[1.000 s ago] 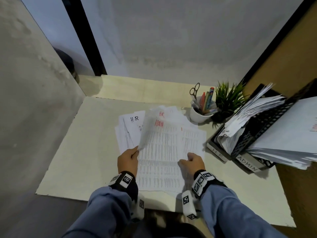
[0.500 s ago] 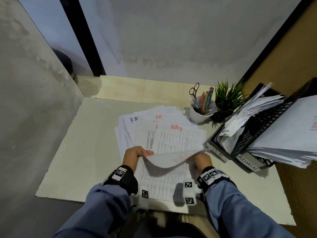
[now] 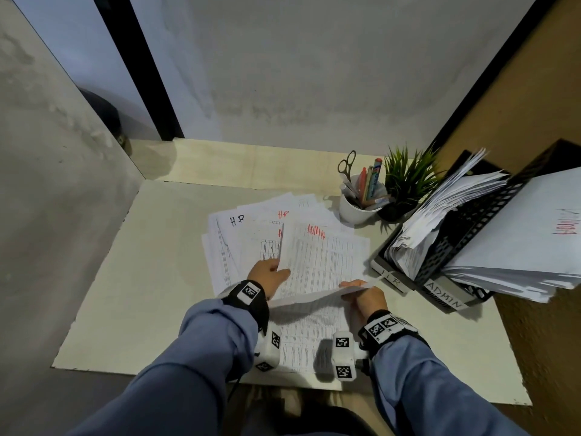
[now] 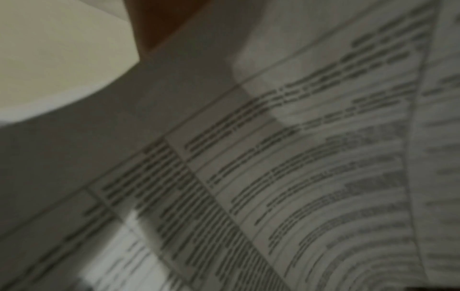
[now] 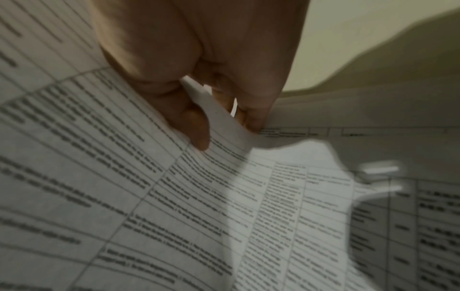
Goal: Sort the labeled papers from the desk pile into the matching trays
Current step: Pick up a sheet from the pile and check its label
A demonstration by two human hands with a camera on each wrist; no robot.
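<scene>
A white cup (image 3: pixel 356 209) of pens and scissors (image 3: pixel 346 165) stands beside a small green plant (image 3: pixel 408 177)

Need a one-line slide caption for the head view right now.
Right hand pinches a lifted sheet over the desk pile; left hand grips its other edge.

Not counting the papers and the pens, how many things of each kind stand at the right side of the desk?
Trays: 2, the HR tray and the ADMIN tray
Cup: 1
Plant: 1
Scissors: 1
Total: 5
</scene>
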